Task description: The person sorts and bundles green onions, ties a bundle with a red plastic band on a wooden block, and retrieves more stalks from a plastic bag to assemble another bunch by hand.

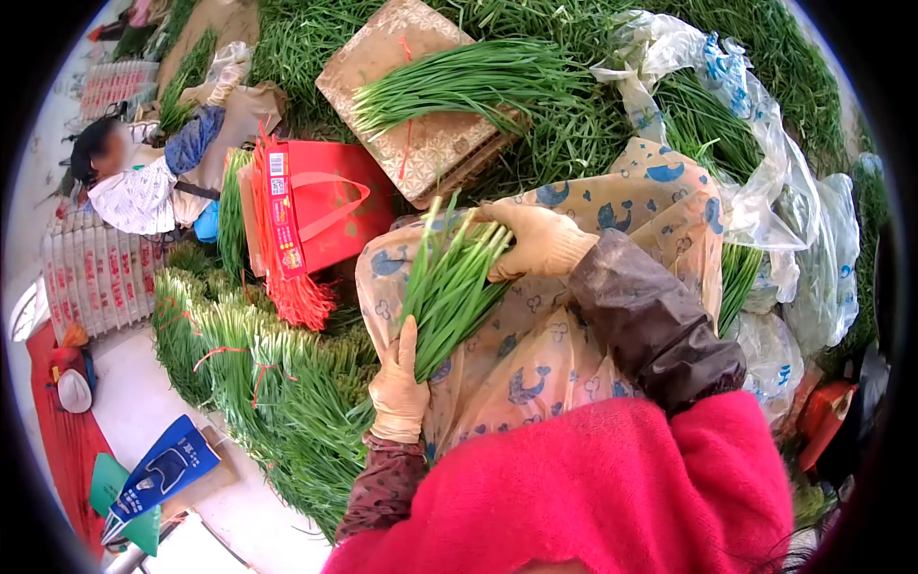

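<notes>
Both my hands wear pale gloves and hold one loose bunch of garlic chives (457,292) above my lap. My right hand (537,239) grips it near the pale cut ends, with the fingers curled round the stems. Lower down, my left hand (400,390) closes on the leafy side, its thumb lying up along the leaves. A patterned plastic apron (535,368) with blue prints covers my lap beneath the bunch. Beyond it, another bunch of chives (469,81) lies across a patterned board (421,177), over a red tie.
A red bag (330,225) with red ties (301,301) hanging from it stands left of the board. Tied chive bundles (258,364) are stacked at my left. Clear plastic bags (794,220) lie at right. Another person (143,182) sits at far left near crates (100,263).
</notes>
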A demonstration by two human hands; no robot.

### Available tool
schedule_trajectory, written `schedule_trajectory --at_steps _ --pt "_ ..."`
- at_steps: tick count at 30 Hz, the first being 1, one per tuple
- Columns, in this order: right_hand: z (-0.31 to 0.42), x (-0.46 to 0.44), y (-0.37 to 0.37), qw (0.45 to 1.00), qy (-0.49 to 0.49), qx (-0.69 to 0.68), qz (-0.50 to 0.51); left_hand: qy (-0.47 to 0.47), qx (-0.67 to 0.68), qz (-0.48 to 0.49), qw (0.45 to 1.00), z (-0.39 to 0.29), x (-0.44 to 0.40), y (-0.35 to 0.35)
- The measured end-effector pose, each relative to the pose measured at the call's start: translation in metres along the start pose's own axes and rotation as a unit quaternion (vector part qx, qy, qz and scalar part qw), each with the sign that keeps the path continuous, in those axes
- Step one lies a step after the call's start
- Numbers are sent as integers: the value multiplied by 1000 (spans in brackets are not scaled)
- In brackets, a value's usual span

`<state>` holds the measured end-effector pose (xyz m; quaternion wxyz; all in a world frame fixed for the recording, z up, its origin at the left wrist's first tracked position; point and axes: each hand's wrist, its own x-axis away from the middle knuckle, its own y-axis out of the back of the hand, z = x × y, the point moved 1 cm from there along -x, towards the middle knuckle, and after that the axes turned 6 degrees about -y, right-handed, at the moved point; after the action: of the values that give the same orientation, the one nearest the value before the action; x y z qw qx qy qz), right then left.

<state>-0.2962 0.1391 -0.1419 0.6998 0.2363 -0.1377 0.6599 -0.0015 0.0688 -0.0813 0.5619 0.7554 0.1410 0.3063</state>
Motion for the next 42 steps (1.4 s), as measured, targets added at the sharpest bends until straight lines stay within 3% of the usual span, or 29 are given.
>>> schedule_trajectory --at_steps 5,7,8,9,11,15,18,20,22,23,24,25,27,30,31,33,35,37,39,41,42 --pt "-22 -18 -24 977 52 -205 -31 35 56 29 997 3 -6 4" --pt "-13 -9 -16 990 17 62 -124 -47 117 6 992 5 -12 11" --pt "-3 -4 -13 984 -10 111 -142 -39 118 18 992 10 -14 10" --pt "2 0 -7 984 -12 109 -143 -41 117 20 992 13 -16 12" --pt "9 0 4 984 17 140 -105 -35 280 81 956 19 -21 18" --pt "8 -5 19 985 35 148 -80 -4 318 164 934 24 -35 28" --pt "9 0 44 980 -34 165 -103 4 349 179 920 27 -37 34" --pt "-17 -6 69 972 -73 106 -198 17 363 187 912 37 -35 35" --pt "-43 -16 100 953 -116 167 -225 36 408 184 893 56 -27 24" --pt "-48 -24 116 937 -204 192 -208 53 453 178 872 62 -26 20" --pt "-50 -21 122 915 -197 246 -253 71 469 186 860 59 -28 24" --pt "-51 -19 129 902 -227 270 -249 71 469 185 861 62 -27 24" --pt "-54 -18 136 863 -275 345 -245 151 577 209 775 73 -22 19" --pt "-72 -30 139 831 -323 373 -257 131 582 184 782 82 -17 8" --pt "-75 -29 139 826 -342 424 -147 121 580 174 786 85 -16 6" --pt "-52 -26 116 853 -272 412 -171 126 573 156 795 84 -15 4" --pt "-25 -12 92 979 -118 144 -82 137 587 160 782 85 -13 3" --pt "-25 -16 61 998 -6 47 -40 146 579 165 785 88 -13 1" --pt "-8 -15 32 995 -24 -95 26 133 576 181 786 90 -14 2" --pt "1 -24 5 983 3 -181 29 126 575 189 786 88 -18 5" --pt "10 -28 -2 976 -46 -214 2 120 577 196 784 86 -19 6"
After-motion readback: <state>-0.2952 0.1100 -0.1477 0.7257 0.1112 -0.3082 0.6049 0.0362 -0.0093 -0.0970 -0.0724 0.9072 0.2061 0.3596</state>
